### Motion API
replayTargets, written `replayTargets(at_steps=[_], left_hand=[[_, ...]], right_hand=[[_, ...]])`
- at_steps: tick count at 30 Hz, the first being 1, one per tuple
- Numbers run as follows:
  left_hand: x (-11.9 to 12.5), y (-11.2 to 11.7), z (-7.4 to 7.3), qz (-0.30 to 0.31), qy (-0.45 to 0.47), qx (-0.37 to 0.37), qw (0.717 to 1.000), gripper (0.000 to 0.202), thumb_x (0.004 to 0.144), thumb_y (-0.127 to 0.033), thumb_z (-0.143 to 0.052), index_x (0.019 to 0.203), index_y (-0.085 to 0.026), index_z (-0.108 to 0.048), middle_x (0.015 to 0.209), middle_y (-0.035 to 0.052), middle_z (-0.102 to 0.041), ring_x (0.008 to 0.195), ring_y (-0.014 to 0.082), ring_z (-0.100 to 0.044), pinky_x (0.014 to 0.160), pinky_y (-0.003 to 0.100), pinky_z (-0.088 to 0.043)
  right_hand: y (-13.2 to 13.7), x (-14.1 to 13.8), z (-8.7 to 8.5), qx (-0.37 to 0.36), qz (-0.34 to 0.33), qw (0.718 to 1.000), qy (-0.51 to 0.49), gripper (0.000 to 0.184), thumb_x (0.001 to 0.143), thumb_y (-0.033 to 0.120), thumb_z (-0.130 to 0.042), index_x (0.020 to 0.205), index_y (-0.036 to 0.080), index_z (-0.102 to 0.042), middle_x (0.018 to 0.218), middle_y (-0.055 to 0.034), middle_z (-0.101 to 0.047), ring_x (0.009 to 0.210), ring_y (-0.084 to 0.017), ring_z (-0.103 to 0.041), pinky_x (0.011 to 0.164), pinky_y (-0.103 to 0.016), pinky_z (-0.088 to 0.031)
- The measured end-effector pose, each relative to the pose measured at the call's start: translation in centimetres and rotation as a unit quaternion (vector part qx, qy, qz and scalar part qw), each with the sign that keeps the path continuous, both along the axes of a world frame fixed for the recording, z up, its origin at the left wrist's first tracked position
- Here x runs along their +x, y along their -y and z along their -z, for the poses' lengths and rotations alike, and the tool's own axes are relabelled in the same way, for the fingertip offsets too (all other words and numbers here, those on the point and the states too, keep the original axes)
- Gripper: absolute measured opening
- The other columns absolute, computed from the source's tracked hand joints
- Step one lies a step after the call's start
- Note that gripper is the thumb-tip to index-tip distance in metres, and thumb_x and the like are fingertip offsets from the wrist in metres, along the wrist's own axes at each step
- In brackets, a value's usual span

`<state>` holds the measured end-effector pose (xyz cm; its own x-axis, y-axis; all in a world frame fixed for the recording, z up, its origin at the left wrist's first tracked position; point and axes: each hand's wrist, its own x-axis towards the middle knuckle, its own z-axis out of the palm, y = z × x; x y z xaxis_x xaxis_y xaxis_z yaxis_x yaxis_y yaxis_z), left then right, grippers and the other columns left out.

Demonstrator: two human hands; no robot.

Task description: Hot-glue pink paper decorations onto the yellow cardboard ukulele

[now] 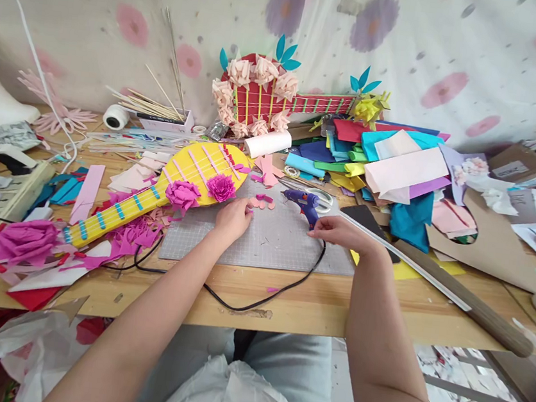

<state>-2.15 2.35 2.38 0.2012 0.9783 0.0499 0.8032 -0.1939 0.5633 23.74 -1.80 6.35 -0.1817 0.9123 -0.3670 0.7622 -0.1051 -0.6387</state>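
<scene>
My right hand (344, 231) has its fingertips closed on the bottom of the handle of a purple glue gun (303, 198), whose nozzle points left over the grey cutting mat (272, 247). My left hand (235, 220) is pinched closed above the mat; whatever lies between its fingertips is too small to make out. Just beyond those fingers are small pink paper pieces (264, 202). Left of them lies a yellow paper lute (209, 165) with magenta paper flowers (222, 187). The glue gun's black cord (260, 307) loops over the table's front.
A red paper instrument (260, 100) with pale roses leans at the back. Coloured paper (407, 165) is heaped at right, near a long wooden stick (469, 301). Scissors (325, 201) lie behind the glue gun. Skewers (155, 105) stand in a box at back left.
</scene>
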Motion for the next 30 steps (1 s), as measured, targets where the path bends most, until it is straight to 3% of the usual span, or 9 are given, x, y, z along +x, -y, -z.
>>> replayTargets(at_steps=[3,7,10,15,19,25,30], left_hand=[[0.2,0.2,0.3,-0.025,0.051,0.006,0.998,0.017,0.078,-0.019,-0.057,0.093,-0.023,-0.061,0.09,0.0013,-0.068,0.085,0.0181,-0.062,0.07,0.028,-0.042],[-0.3,0.7,0.8,-0.092,0.097,0.009,0.991,0.016,0.08,-0.027,-0.055,0.095,-0.025,-0.062,0.09,-0.0004,-0.069,0.08,0.0168,-0.062,0.068,0.027,-0.042],[-1.2,1.0,1.0,-0.12,0.098,0.018,0.988,0.018,0.081,-0.029,-0.055,0.097,-0.025,-0.062,0.091,0.0002,-0.069,0.078,0.0167,-0.062,0.07,0.029,-0.043],[-2.0,0.8,1.4,-0.09,0.085,0.031,0.992,0.02,0.081,-0.021,-0.051,0.096,-0.023,-0.063,0.09,0.0026,-0.068,0.082,0.0184,-0.062,0.078,0.032,-0.046],[-2.1,0.5,2.0,-0.033,0.103,0.074,0.991,0.032,0.072,-0.006,-0.05,0.099,-0.02,-0.061,0.099,0.0049,-0.066,0.09,0.0181,-0.06,0.088,0.032,-0.045],[-2.1,0.3,2.6,-0.062,0.165,0.078,0.981,0.043,0.07,0.0,-0.043,0.106,-0.02,-0.056,0.094,0.004,-0.067,0.089,0.0168,-0.062,0.088,0.033,-0.047],[-2.4,-0.1,2.7,-0.112,0.193,0.083,0.971,0.038,0.069,-0.002,-0.043,0.1,-0.019,-0.057,0.09,0.0034,-0.067,0.085,0.016,-0.063,0.085,0.032,-0.048]], right_hand=[[-0.3,-0.2,-0.4,0.048,0.021,0.997,0.049,0.045,0.064,0.059,-0.062,0.059,0.018,-0.045,0.054,0.0041,-0.042,0.054,-0.009,-0.037,0.051,-0.024,-0.026],[-0.6,-1.8,-0.4,0.006,-0.07,0.996,0.059,0.038,0.069,0.055,-0.06,0.061,0.019,-0.05,0.056,0.0041,-0.044,0.055,-0.009,-0.038,0.052,-0.024,-0.027],[-1.1,-4.3,0.4,0.021,-0.112,0.993,0.017,0.029,0.073,0.047,-0.059,0.069,0.019,-0.054,0.059,0.0035,-0.051,0.057,-0.01,-0.044,0.053,-0.024,-0.031],[-2.2,-9.9,2.7,0.212,-0.053,0.976,0.015,0.012,0.079,0.028,-0.054,0.085,0.019,-0.059,0.081,-0.0006,-0.063,0.073,-0.013,-0.055,0.066,-0.025,-0.038],[-2.4,-13.4,3.6,0.315,-0.083,0.941,0.091,0.029,0.079,0.024,-0.054,0.106,0.016,-0.052,0.102,-0.0081,-0.063,0.094,-0.02,-0.056,0.079,-0.03,-0.04],[-2.5,-15.3,4.0,0.325,-0.09,0.919,0.204,0.026,0.079,0.015,-0.045,0.105,0.012,-0.049,0.103,-0.0157,-0.063,0.095,-0.027,-0.056,0.082,-0.036,-0.039],[-2.7,-14.8,4.2,0.309,-0.033,0.942,0.128,0.018,0.079,0.012,-0.043,0.096,0.017,-0.049,0.092,-0.0103,-0.066,0.088,-0.023,-0.059,0.081,-0.035,-0.04]])
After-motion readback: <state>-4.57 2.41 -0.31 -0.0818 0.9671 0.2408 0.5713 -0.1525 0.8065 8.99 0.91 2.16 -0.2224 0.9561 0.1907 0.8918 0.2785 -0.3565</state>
